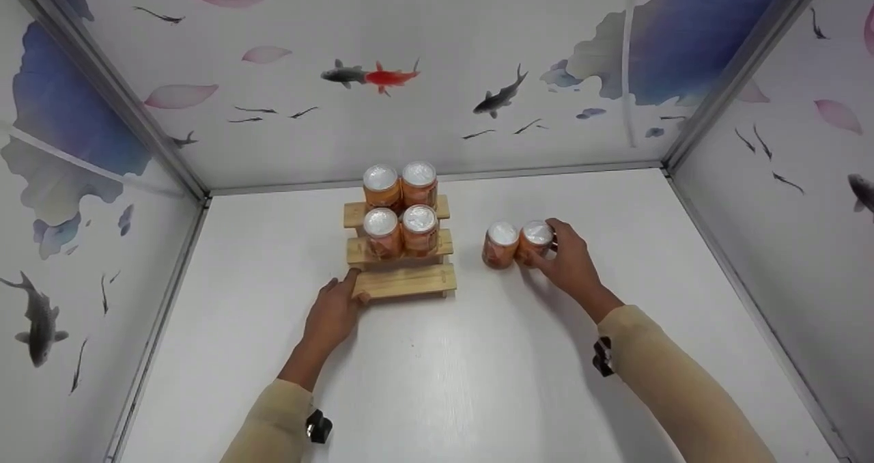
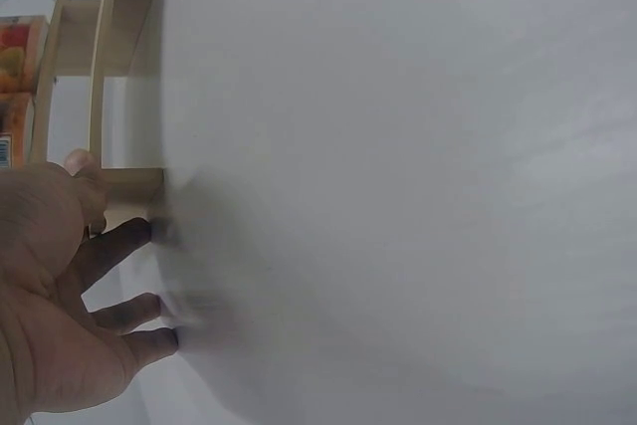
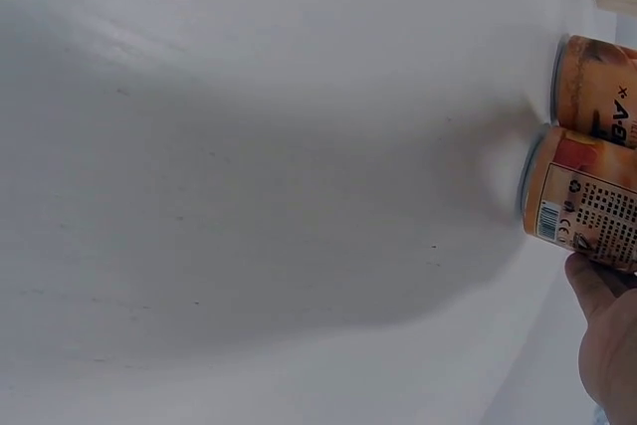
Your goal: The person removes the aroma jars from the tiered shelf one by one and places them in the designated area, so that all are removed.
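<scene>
Right hand wraps the right can of a pair standing on the white table, right of the stepped wooden rack; fingers curl round its far side, thumb prob. on the near side. Can is upright, long axis vertical, lid up, touching its left neighbour. Left hand, fingers relaxed, thumb on the rack's lowest step; that step is bare.

2 orange cans upright (touching), right of wooden rack.
</scene>
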Motion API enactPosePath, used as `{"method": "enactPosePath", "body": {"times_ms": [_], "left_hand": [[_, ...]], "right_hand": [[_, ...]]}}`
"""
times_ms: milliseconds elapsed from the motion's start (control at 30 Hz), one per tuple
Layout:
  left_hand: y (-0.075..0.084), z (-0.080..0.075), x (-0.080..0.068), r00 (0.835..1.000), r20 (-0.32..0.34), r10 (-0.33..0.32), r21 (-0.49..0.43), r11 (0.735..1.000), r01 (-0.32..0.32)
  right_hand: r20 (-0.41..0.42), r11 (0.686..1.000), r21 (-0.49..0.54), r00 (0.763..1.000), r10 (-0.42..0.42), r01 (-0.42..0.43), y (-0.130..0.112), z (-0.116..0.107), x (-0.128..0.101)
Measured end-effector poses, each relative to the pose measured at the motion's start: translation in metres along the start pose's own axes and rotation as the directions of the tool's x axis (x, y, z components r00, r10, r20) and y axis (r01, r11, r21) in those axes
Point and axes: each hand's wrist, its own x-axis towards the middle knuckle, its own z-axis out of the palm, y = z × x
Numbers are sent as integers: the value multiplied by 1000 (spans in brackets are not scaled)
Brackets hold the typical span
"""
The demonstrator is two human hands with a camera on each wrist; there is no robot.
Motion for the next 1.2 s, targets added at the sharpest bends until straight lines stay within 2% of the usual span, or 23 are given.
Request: {"method": "enactPosePath", "body": {"times_ms": [133,300,500,700,833,1000,1200], "left_hand": [[0,0,1,1000,16,-23,-2,1000,23],[1,0,3,1000,14,-13,16,1000,13],[1,0,2,999,30,-24,4,1000,24],[0,-1,1,1000,20,-21,4,1000,21],[0,-1,2,998,40,-42,-4,999,42],[0,0,2,996,50,-67,-8,998,68],[-1,0,3,997,44,-57,-12,998,58]], "right_hand": [[6,1000,0,1000,3,-3,0,0,0],[16,1000,-3,1000,9,-9,1,-3,0],[15,998,-57,1000,0,1,0,-6,-2],[-5,992,-122,999,-44,43,-5,-6,0],[-28,986,-148,996,-85,80,-10,-7,1],[-28,980,-174,995,-98,92,-20,-5,3],[-50,966,-220,987,-153,139,-33,0,7]]}}
